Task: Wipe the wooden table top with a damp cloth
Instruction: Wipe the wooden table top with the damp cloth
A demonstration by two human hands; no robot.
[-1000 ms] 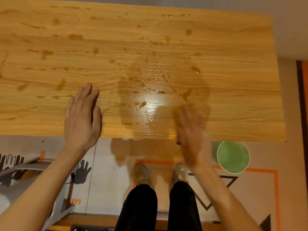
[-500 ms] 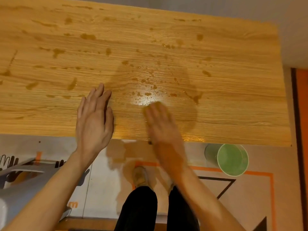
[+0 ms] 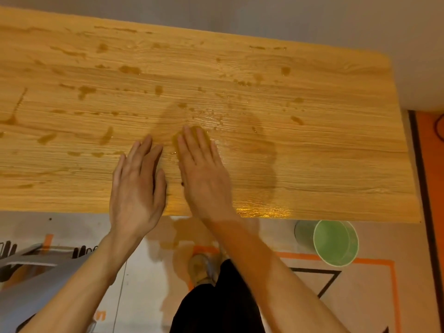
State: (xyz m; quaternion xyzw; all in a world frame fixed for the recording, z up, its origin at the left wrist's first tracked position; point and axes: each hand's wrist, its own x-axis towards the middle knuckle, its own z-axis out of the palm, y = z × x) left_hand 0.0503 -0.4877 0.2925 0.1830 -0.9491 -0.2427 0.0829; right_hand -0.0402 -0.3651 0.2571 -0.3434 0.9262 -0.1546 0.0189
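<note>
The wooden table top (image 3: pixel 312 164) fills the upper part of the head view, dotted with dark wet spots (image 3: pixel 84 90). My right hand (image 3: pixel 204 179) lies flat on it near the front edge, pressing a yellowish cloth (image 3: pixel 176 140). Only a sliver of the cloth shows by the fingertips; the rest is hidden under the palm. A broad damp smear (image 3: pixel 262 152) spreads to the right of that hand, with a shiny wet strip along the front edge. My left hand (image 3: pixel 137 188) rests flat and empty on the wood, close beside the right one.
A green bucket (image 3: pixel 336 246) stands on the floor below the table's front right edge. A grey chair (image 3: pixel 36 284) is at the lower left. My feet (image 3: pixel 199 267) stand on a patterned floor mat. A wall runs behind the table.
My right hand has swept leftward across the wood with the cloth, ending beside my left hand and leaving a damp trail. The left hand has stayed planted.
</note>
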